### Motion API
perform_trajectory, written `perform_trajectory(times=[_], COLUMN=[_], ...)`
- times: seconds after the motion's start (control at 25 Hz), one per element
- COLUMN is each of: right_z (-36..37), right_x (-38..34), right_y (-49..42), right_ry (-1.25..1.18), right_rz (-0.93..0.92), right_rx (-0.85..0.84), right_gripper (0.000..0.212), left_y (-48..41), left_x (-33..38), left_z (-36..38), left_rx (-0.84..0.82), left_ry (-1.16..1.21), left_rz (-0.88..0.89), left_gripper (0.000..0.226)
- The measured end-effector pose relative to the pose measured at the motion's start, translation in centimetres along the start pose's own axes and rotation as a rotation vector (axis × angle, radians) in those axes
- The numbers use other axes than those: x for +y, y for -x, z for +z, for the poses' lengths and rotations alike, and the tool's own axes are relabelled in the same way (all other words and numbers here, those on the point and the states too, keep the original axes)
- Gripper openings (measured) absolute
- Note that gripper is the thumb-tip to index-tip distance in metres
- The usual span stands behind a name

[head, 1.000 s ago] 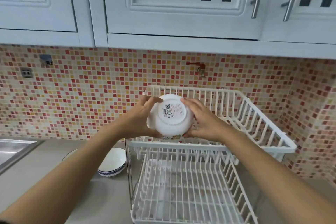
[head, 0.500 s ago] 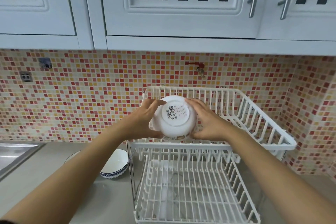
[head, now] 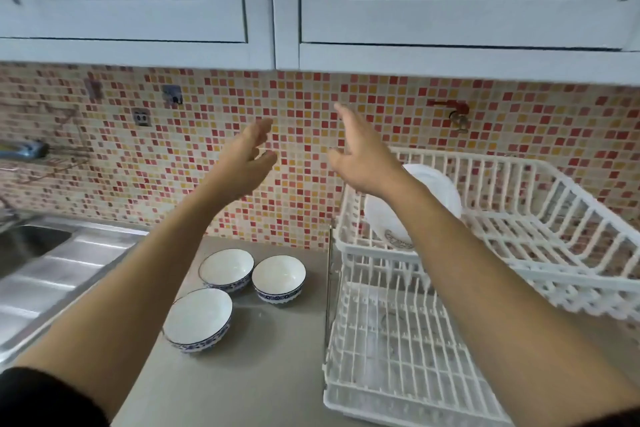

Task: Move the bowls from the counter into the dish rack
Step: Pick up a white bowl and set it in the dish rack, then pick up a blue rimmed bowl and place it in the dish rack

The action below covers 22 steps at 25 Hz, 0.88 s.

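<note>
Left hand (head: 247, 158), right hand (head: 363, 158): both spread, empty, raised apart before the mosaic tile wall.
White ceramic bowl (head: 436, 198): tilted on edge in the upper tier of the white wire dish rack (head: 540, 253), partly behind the right forearm. Risk: forearm may knock it; it could roll.
Three blue-rimmed white bowls (head: 278, 276): upright on the grey counter (head: 263, 374), closely grouped; a hasty grab could clash them.

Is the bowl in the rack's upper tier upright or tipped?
Tipped: bowl leans on its side in the upper tier, partly behind the right forearm.
</note>
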State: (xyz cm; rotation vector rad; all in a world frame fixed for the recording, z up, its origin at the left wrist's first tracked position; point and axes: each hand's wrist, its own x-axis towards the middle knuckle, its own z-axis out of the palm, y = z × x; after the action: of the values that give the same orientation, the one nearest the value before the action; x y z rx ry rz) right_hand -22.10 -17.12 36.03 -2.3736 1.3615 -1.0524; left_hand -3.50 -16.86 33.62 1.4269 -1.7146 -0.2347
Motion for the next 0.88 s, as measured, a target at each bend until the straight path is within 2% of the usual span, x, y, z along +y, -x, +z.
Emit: perform_trajectory(times=[0.16,0.32,0.44,0.52,0.68,0.8,0.88], right_z=[9.4,22.3,30.3,34.6,41.7,45.5,47.4], right_x=[-3.1,-0.8,1.8,3.3,5.5,5.8,6.0], right_y=[-4.0,-3.0,0.1,1.5,2.7,4.0,4.5], right_ry=[-0.047,-0.027,-0.01,-0.045,-0.136,-0.55,-0.746], right_rz=[0.17,0.413,0.574,0.66,0.766,1.047,1.146], right_rx=[-0.103,-0.406,-0.551,-0.567,-0.578,-0.534,-0.451], right_gripper=[0.068,0.067,0.07,0.071,0.068,0.054,0.045], left_y=[0.7,4.7,9.3,11.5,13.6,14.3,14.5], left_x=[-6.8,-18.2,-25.6,-29.7,-34.9,-36.2,-36.8], left_z=[-2.7,-1.3,1.3,2.9,5.5,7.3,8.1], left_rx=[0.021,-0.235,-0.392,-0.434,-0.415,-0.403,-0.429], left_ry=[-0.126,-0.419,-0.414,-0.395,-0.316,-0.294,-0.318], left_rz=[-0.21,-0.471,-0.674,-0.791,-0.932,-0.975,-0.955], left_gripper=[0.048,0.052,0.059,0.059,0.057,0.049,0.041])
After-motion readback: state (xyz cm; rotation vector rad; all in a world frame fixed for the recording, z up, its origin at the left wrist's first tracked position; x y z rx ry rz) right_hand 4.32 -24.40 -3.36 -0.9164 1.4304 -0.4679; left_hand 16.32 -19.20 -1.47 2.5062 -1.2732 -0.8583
